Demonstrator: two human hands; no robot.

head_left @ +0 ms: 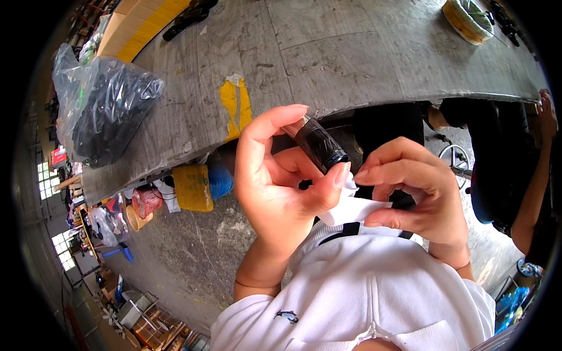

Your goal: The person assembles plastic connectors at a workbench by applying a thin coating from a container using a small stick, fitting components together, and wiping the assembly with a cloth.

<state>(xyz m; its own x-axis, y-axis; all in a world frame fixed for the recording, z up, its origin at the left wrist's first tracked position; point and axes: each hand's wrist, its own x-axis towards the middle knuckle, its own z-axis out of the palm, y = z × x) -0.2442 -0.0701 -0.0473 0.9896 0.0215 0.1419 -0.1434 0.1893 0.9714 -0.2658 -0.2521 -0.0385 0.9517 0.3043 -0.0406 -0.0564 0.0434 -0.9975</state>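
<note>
Black cylinder [320,144] gripped in the left hand [274,190]; right hand [426,190] pinches a white slip [356,210] just beside it

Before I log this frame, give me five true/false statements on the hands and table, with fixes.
1. The left hand holds a black cylindrical piece. True.
2. That black piece lies flat on the gray table. False: the left hand holds it up, by the table's near edge in the picture.
3. A thin white piece shows between the left hand and the right hand. True.
4. The clear plastic bag is on the right of the picture. False: the bag is on the left, with dark contents.
5. The person's top is all black. False: the top is mostly white.
</note>
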